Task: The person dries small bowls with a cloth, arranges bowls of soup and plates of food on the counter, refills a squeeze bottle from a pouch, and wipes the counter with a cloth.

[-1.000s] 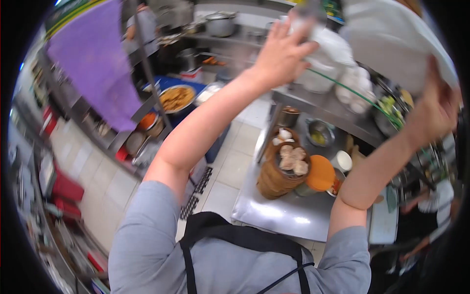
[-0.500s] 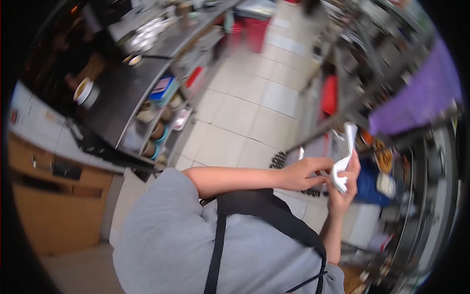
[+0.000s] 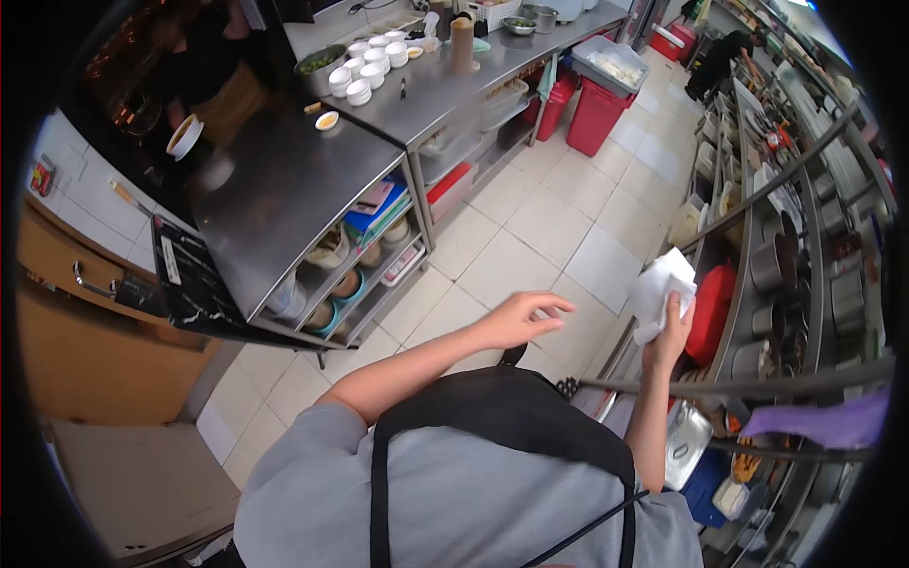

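Note:
My left hand (image 3: 519,320) is held out over the tiled floor in front of my chest, fingers apart, with nothing in it. To its right, my right hand (image 3: 672,333) grips a crumpled white cloth or paper (image 3: 661,292), thumb pressed on its face. A gap separates the left fingers from the white piece. Behind the right hand stands a rack with a red item (image 3: 712,312).
A steel counter (image 3: 284,189) at the left bears a small dish (image 3: 327,121) and stacked white bowls (image 3: 358,92). Beyond it is a red bin (image 3: 598,118). A person (image 3: 206,71) holds a bowl at the left; another (image 3: 724,59) stands far back. Shelving lines the right.
My view has swung from the shelf with plastic bags toward the counter and aisle. My left hand has come away from the white piece, which stays in my right hand.

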`<state>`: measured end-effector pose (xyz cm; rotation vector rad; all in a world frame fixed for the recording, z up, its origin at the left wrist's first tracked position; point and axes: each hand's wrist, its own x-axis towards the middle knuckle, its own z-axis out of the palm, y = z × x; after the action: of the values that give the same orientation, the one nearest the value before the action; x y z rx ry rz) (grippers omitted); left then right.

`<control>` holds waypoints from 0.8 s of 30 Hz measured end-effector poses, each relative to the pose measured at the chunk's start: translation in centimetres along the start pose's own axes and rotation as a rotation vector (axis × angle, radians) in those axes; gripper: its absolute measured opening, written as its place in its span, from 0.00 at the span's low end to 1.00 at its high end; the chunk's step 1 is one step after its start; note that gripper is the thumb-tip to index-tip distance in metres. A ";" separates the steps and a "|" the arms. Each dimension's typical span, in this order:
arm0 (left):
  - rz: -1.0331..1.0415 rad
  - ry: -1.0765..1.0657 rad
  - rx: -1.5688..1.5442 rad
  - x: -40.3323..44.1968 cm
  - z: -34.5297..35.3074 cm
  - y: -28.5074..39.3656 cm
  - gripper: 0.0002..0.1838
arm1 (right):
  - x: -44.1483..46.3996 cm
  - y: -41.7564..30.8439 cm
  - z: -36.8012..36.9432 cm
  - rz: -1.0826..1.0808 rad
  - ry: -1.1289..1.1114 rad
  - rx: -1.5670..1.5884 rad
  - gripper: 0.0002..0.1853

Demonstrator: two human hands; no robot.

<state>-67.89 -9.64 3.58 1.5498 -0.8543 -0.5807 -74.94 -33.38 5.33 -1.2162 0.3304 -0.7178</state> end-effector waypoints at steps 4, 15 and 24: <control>-0.108 0.195 0.036 6.3 -7.8 -5.2 0.15 | 9.4 2.8 -1.5 0.114 -0.006 0.015 0.18; -0.327 0.794 0.000 15.3 -33.2 -9.8 0.18 | 29.8 9.6 12.5 0.358 -0.300 0.170 0.21; -0.280 0.662 0.160 26.0 -55.8 -14.5 0.22 | 41.3 20.0 32.9 0.268 -0.542 0.014 0.19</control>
<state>-6.26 4.23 1.19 1.8642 -0.1828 -0.1636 -18.55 -33.20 3.49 -1.2724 0.0332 -0.1438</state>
